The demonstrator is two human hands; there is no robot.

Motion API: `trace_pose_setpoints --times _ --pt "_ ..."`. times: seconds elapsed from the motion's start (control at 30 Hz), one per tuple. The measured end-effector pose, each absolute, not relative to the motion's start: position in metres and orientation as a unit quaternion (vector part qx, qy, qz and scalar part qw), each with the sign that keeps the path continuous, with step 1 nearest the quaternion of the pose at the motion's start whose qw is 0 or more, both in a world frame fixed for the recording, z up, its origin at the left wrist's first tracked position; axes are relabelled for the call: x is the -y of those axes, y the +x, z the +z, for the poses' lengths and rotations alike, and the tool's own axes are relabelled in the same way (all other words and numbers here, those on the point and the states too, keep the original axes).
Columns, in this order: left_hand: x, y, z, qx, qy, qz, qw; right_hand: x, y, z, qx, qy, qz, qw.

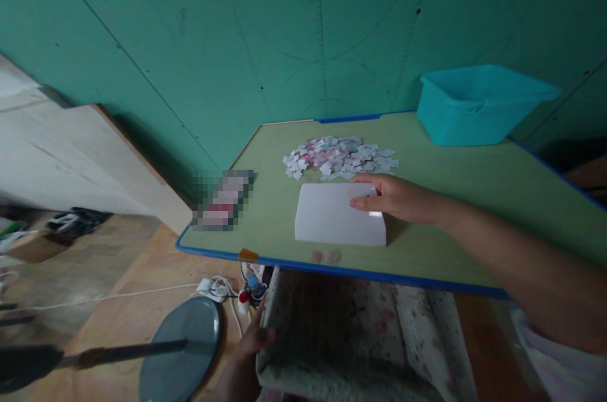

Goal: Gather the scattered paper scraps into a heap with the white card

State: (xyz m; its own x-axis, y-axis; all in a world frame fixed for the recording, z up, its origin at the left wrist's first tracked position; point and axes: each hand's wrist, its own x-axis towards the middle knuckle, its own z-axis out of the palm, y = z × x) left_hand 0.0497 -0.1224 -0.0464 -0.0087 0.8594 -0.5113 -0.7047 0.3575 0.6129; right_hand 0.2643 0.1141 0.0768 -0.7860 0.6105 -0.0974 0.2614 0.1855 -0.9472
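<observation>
My right hand [382, 194] grips the far right corner of a glossy white box [339, 215] on the table. Its thumb lies on top of the box, and the other fingers reach toward the far edge, partly hidden. Just behind the box is a loose heap of small white and pinkish paper pieces [336, 157]. Below the table's front edge, my left hand [253, 339] is closed at the left edge of a patterned cloth-covered piece [351, 326]. Its thumb shows on the near side; some of its fingers are hidden.
The table [441, 212] has a blue rim and meets a green wall [303, 29]. A turquoise bin [469, 111] stands at the back right. A pixelated flat item [225, 200] lies at the left. On the floor are a round grey base [183, 358] with a pole, and white cables [220, 288].
</observation>
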Motion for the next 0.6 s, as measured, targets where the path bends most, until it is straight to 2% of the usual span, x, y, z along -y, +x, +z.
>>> trace_pose_setpoints --times 0.2,0.6 --pt "0.120 0.059 -0.032 -0.451 0.088 0.564 0.686 -0.113 0.262 0.074 0.768 -0.283 0.558 0.138" --pt "0.122 0.057 -0.035 -0.503 0.082 0.546 0.665 -0.113 0.268 0.081 0.734 -0.275 0.615 0.087"
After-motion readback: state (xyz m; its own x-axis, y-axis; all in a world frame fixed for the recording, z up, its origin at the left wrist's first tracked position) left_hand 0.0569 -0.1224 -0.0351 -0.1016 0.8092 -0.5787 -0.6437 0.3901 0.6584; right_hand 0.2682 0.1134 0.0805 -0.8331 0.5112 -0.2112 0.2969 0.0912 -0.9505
